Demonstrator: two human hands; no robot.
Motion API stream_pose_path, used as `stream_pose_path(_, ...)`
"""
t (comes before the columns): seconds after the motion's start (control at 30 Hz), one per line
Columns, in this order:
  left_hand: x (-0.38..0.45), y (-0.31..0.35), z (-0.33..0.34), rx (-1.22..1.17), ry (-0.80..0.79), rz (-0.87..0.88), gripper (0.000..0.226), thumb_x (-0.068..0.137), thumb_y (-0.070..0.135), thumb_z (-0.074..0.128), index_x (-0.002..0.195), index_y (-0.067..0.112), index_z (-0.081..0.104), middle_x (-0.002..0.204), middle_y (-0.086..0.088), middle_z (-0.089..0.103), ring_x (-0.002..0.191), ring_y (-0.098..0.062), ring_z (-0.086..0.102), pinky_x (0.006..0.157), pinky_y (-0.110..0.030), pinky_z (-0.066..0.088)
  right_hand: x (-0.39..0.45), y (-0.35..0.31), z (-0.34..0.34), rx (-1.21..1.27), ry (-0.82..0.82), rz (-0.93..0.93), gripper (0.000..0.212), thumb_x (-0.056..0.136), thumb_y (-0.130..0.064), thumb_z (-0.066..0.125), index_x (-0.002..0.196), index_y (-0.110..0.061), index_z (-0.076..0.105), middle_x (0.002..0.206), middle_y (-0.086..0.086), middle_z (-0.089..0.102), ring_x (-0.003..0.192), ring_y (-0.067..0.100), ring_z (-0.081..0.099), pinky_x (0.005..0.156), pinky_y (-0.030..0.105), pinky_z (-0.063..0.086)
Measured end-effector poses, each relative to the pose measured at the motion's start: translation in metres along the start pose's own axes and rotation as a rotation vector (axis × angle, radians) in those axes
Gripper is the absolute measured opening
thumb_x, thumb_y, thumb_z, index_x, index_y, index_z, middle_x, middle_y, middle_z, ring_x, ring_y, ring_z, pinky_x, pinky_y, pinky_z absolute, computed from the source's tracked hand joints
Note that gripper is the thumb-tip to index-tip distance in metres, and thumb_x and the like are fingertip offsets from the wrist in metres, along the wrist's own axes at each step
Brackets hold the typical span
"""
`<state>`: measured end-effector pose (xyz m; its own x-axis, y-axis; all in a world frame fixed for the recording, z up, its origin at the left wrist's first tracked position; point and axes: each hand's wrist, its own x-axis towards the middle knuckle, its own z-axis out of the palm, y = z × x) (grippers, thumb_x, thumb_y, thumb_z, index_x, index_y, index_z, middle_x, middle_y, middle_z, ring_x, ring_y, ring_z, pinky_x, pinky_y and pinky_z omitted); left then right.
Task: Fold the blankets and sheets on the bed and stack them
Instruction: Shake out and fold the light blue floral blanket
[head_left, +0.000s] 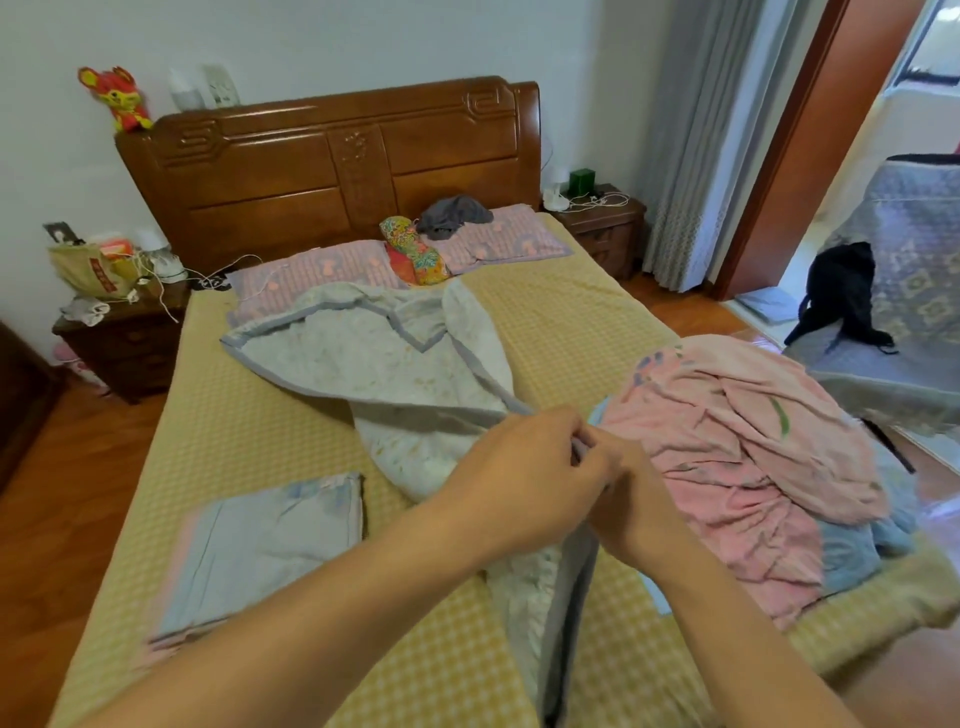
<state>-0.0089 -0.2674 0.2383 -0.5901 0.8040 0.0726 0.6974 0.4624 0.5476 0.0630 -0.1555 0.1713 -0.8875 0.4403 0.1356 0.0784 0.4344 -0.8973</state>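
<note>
At the far left, a dark wooden nightstand (122, 348) carries a yellow bag, a small lamp and tangled white cords, and a red and yellow stuffed toy (117, 96) sits on the corner of the carved wooden headboard (332, 161). On the near left of the bed with its yellow checked cover (234, 431) lies a folded pale blue and pink sheet (260, 551), flat and well apart from the rest. In the middle, a pale floral quilt with grey binding (374, 364) sprawls from the pink patterned pillows (498, 241) down toward the foot, one length trailing off the near edge. The left hand (524, 473) and the right hand (631, 499) meet over it, fingers curled and pinching the grey border of the quilt between them. A bright floral bolster (413, 249) and a grey garment (454, 213) rest by the pillows. Just beside the hands to the right, a crumpled pink blanket (748, 457) lies heaped over a light blue cloth (852, 551), touching the quilt's edge and crowding the right side of the bed. Beyond it stand a second nightstand (597, 223), grey curtains (691, 130) and a covered chair with a black bag (841, 291).
</note>
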Motion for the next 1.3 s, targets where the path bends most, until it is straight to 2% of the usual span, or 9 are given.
stream_pose_path(0.2, 0.020, -0.037, 0.010, -0.752, 0.328, -0.009, 0.028, 0.100, 0.001, 0.051, 0.115, 0.021, 0.062, 0.072, -0.010, 0.069, 0.070, -0.027, 0.069, 0.068, -0.034, 0.057, 0.015, 0.010, -0.018, 0.107, -0.167, -0.008, 0.016, 0.098, -0.021, 0.062, 0.083, -0.020, 0.069, 0.071, -0.013, 0.067, 0.068, -0.005, 0.055, 0.063, 0.017, 0.047)
stream_pose_path(0.3, 0.023, -0.090, 0.025, -0.544, 0.387, -0.060, 0.028, 0.090, 0.003, 0.054, 0.109, 0.022, 0.063, 0.098, 0.002, 0.068, 0.094, -0.016, 0.067, 0.089, -0.044, 0.056, 0.019, 0.011, -0.026, 0.109, -0.172, -0.012, 0.020, 0.099, -0.007, 0.060, 0.100, -0.019, 0.076, 0.092, -0.002, 0.075, 0.086, 0.004, 0.065, 0.075, 0.028, 0.053)
stream_pose_path(0.43, 0.032, -0.132, 0.032, -0.189, 0.120, 0.056, 0.020, 0.097, 0.036, 0.064, 0.116, 0.037, 0.062, 0.136, 0.021, 0.052, 0.132, 0.002, 0.046, 0.112, -0.034, 0.041, 0.018, -0.003, -0.044, -0.021, -0.173, -0.090, 0.035, 0.100, -0.001, 0.054, 0.112, -0.030, 0.071, 0.095, -0.024, 0.072, 0.091, -0.007, 0.065, 0.077, 0.010, 0.046)
stream_pose_path(0.57, 0.066, -0.121, 0.008, -0.110, 0.011, 0.270, 0.040, 0.095, 0.039, 0.067, 0.132, 0.030, 0.056, 0.146, 0.018, 0.048, 0.134, 0.005, 0.043, 0.111, -0.022, 0.037, 0.011, -0.032, -0.056, -0.084, -0.148, -0.145, 0.049, 0.098, 0.009, 0.049, 0.095, -0.039, 0.063, 0.079, -0.037, 0.064, 0.078, -0.014, 0.061, 0.067, 0.005, 0.042)
stream_pose_path(0.83, 0.120, -0.116, -0.043, 0.103, -0.206, 0.639, 0.004, 0.094, 0.047, 0.064, 0.094, 0.044, 0.067, 0.166, 0.007, 0.025, 0.153, -0.009, 0.020, 0.120, -0.028, 0.021, -0.001, -0.079, -0.066, -0.208, 0.113, -0.234, 0.055, 0.095, 0.013, 0.050, 0.107, -0.036, 0.073, 0.099, -0.019, 0.072, 0.095, 0.000, 0.066, 0.079, 0.012, 0.049)
stream_pose_path(1.0, 0.145, -0.101, -0.081, 0.227, -0.378, 0.722, 0.057, 0.071, 0.046, 0.046, 0.096, 0.002, 0.072, 0.129, -0.014, 0.055, 0.115, -0.023, 0.049, 0.098, -0.034, 0.040, -0.009, -0.121, -0.093, -0.263, 0.253, -0.343, 0.032, 0.098, -0.007, 0.057, 0.116, -0.029, 0.071, 0.110, -0.009, 0.072, 0.106, 0.012, 0.066, 0.088, 0.028, 0.052)
stream_pose_path(1.1, 0.147, -0.085, -0.101, 0.252, -0.388, 0.689, 0.051, 0.074, 0.045, 0.050, 0.090, 0.002, 0.070, 0.105, -0.004, 0.051, 0.085, 0.006, 0.047, 0.069, -0.012, 0.033, -0.013, -0.150, -0.106, -0.178, 0.393, -0.427, 0.020, 0.100, -0.038, 0.056, 0.111, -0.037, 0.072, 0.109, -0.018, 0.071, 0.103, 0.003, 0.065, 0.087, 0.015, 0.048)
stream_pose_path(1.2, 0.143, -0.077, -0.113, 0.215, -0.373, 0.675, 0.042, 0.079, 0.039, 0.051, 0.091, 0.002, 0.066, 0.089, 0.008, 0.042, 0.077, 0.014, 0.043, 0.066, -0.008, 0.030, -0.006, -0.164, -0.116, -0.174, 0.654, -0.400, 0.027, 0.101, -0.027, 0.051, 0.099, -0.045, 0.070, 0.094, -0.031, 0.068, 0.089, -0.012, 0.060, 0.079, 0.007, 0.043)
stream_pose_path(1.3, 0.130, -0.085, -0.107, 0.114, -0.374, 0.623, 0.027, 0.084, 0.037, 0.055, 0.082, 0.010, 0.060, 0.081, 0.013, 0.042, 0.071, 0.014, 0.046, 0.064, -0.009, 0.034, 0.011, -0.159, -0.130, -0.147, 0.857, -0.223, 0.026, 0.104, -0.030, 0.051, 0.088, -0.043, 0.068, 0.083, -0.027, 0.066, 0.079, -0.008, 0.058, 0.075, 0.018, 0.046)
